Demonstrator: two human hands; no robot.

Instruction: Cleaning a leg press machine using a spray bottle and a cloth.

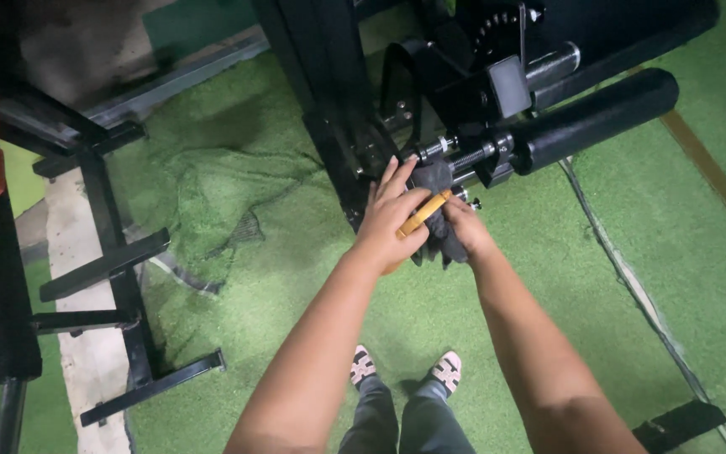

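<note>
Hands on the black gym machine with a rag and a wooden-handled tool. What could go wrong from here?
1. The left hand pinches the wooden-handled tool while its fingers also press the dark rag; that split grip could let the tool slip.
2. Both hands, the right hand too, sit against the threaded rod and brackets; fingers might get pinched.
3. The rag could snag on the threads.
</note>
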